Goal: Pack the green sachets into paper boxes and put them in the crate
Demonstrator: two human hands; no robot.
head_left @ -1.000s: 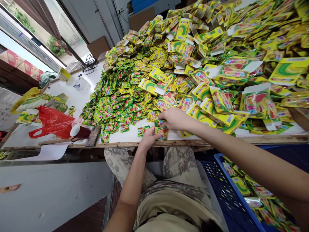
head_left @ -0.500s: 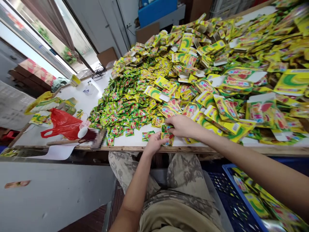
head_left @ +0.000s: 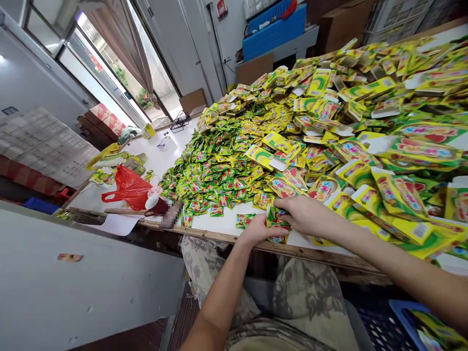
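Gripping little fruit-print packets [head_left: 275, 218] between them, the left hand [head_left: 256, 231] and the right hand [head_left: 303, 213] are both closed at the near edge of the white table [head_left: 215, 224]. Past them, to the left, is a big heap of green packets [head_left: 214, 173], with yellow boxes [head_left: 400, 194] piled on the right. Farther left sit a red plastic bag [head_left: 129, 187] and a dark red cup [head_left: 157, 206].

Left end of worktop [head_left: 151, 155]: red plastic bag [head_left: 130, 189], crumpled; dark red mug [head_left: 159, 206] just beside it, pale inside. White sheet [head_left: 119, 224] drooping over front edge. Farther back, black wire rack [head_left: 180, 122], brown cardboard [head_left: 193, 101] near it. Beyond, brown curtain [head_left: 126, 46], blue box [head_left: 276, 36].
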